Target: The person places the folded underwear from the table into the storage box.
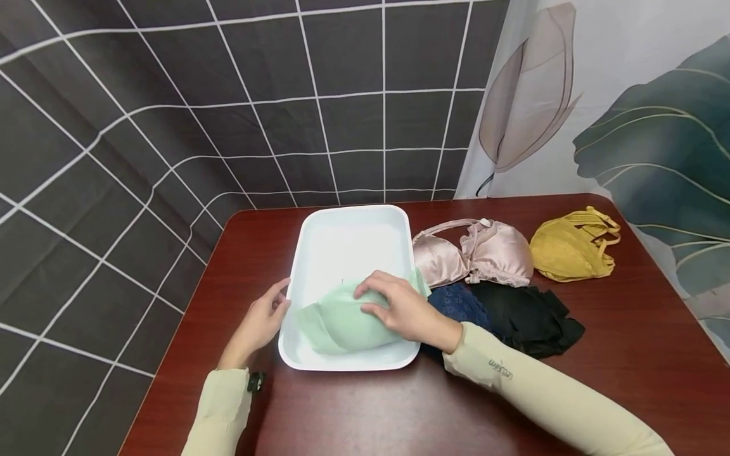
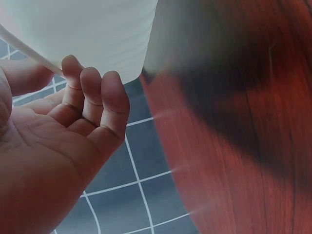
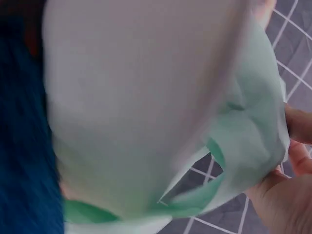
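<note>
A mint-green bra [image 1: 348,320] lies bunched in the near half of a white tray [image 1: 348,237]. One end of it hangs over the tray's right rim. My right hand [image 1: 399,307] is on top of the bra, thumb and fingers bent against the cloth. In the right wrist view the bra [image 3: 253,112] shows beyond the tray wall [image 3: 136,97], with a looped strip of its cloth below. On the tray's left side, my left hand [image 1: 259,326] holds the rim. The left wrist view shows that hand [image 2: 63,117] with fingertips against the tray's outer wall [image 2: 107,39].
Right of the tray lie a pink satin bra [image 1: 499,250], a yellow bra [image 1: 570,250], a navy lace garment [image 1: 459,307] and a black garment [image 1: 525,320]. All rest on a reddish-brown table [image 1: 342,411]. A dark grid-patterned curtain [image 1: 342,126] hangs behind and to the left.
</note>
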`<state>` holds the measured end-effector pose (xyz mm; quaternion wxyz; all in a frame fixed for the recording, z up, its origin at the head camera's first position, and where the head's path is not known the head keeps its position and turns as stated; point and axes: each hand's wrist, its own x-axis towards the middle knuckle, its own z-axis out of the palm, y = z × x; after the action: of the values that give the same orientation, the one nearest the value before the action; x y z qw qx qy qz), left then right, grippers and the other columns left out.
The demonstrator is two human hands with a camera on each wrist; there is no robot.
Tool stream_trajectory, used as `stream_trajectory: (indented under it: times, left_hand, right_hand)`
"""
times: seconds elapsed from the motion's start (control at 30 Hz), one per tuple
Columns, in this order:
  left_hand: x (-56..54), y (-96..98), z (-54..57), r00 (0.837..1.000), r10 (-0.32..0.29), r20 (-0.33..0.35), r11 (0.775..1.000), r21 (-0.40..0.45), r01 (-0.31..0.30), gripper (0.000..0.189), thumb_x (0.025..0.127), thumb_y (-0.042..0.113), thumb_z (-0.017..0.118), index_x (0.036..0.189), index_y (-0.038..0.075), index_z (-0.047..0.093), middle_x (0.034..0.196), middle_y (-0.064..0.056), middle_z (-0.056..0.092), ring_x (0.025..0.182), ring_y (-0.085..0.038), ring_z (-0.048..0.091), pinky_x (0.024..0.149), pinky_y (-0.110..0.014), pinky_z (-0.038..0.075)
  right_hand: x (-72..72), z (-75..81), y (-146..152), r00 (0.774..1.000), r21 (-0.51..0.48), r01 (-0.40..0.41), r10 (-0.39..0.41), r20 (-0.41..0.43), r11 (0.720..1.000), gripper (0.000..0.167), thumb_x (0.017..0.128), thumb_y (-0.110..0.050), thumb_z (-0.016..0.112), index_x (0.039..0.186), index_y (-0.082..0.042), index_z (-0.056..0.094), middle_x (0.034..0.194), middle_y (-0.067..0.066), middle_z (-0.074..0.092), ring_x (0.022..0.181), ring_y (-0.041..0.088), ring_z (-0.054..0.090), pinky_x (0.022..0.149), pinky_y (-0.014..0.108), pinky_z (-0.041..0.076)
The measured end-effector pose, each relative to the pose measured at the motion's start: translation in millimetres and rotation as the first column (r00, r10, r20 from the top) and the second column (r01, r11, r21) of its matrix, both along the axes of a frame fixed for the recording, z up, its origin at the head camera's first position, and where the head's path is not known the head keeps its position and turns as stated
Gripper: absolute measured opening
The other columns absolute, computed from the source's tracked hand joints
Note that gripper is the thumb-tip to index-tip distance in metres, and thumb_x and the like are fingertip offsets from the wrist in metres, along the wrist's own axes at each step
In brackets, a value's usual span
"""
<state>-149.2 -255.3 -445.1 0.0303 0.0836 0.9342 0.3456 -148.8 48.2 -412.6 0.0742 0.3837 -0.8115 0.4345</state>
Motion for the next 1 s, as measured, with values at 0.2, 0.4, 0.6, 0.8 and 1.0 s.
stream_trajectory:
  times: [0.2,0.4,0.6,0.8,1.0]
  left_hand:
    - [-0.9,-0.9,-0.5,1.0,0.003,0.007,1.0,0.004,-0.003,0.048,0.094,0.004,0.055,0.14,0.001,0.041,0.091,-0.01,0.054,0.078,-0.022,0.053,0.068,-0.035,0.047]
    - [-1.8,-1.1,0.0,1.0,0.003,0.007,1.0,0.003,-0.003,0.047,0.094,0.004,0.055,0.139,0.0,0.041,0.091,-0.01,0.054,0.077,-0.022,0.053,0.068,-0.035,0.047]
    - [-2.0,-0.7,1.0,1.0,0.002,0.018,1.0,0.001,-0.002,0.047,0.094,0.005,0.054,0.139,0.0,0.04,0.092,-0.01,0.054,0.078,-0.022,0.053,0.068,-0.035,0.047]
    - [-2.8,-0.7,0.7,1.0,0.008,0.028,1.0,-0.006,-0.008,0.048,0.095,0.007,0.054,0.141,0.002,0.039,0.093,-0.01,0.055,0.08,-0.023,0.053,0.069,-0.035,0.048]
    - [-2.0,-1.2,0.7,1.0,0.011,0.029,1.0,-0.006,-0.011,0.048,0.095,0.007,0.053,0.141,0.001,0.039,0.094,-0.011,0.055,0.08,-0.023,0.054,0.069,-0.035,0.048]
  right_hand:
    - [4.2,-16.6,-7,0.999,0.116,-0.008,0.003,0.046,0.993,0.022,0.08,-0.003,0.074,0.097,-0.012,0.064,0.095,-0.003,0.061,0.093,0.011,0.057,0.084,0.029,0.044]
    - [6.0,-22.0,-13,0.992,0.234,0.002,-0.032,0.122,0.972,0.019,0.083,-0.003,0.07,0.099,-0.011,0.064,0.097,-0.002,0.062,0.094,0.013,0.057,0.084,0.031,0.044]
    - [6.9,-21.8,-11,0.984,0.358,0.006,-0.07,0.167,0.934,0.027,0.084,0.001,0.066,0.11,-0.005,0.064,0.105,0.007,0.062,0.101,0.02,0.056,0.086,0.036,0.044]
    - [8.4,-17.2,-5,0.975,0.444,-0.007,-0.092,0.202,0.896,0.034,0.085,-0.004,0.066,0.119,-0.005,0.061,0.113,0.009,0.059,0.107,0.023,0.053,0.089,0.039,0.041]
    - [7.9,-5.7,7,0.972,0.402,0.04,-0.129,0.198,0.915,0.036,0.085,-0.007,0.068,0.121,-0.008,0.061,0.118,0.007,0.059,0.111,0.022,0.052,0.091,0.039,0.041]
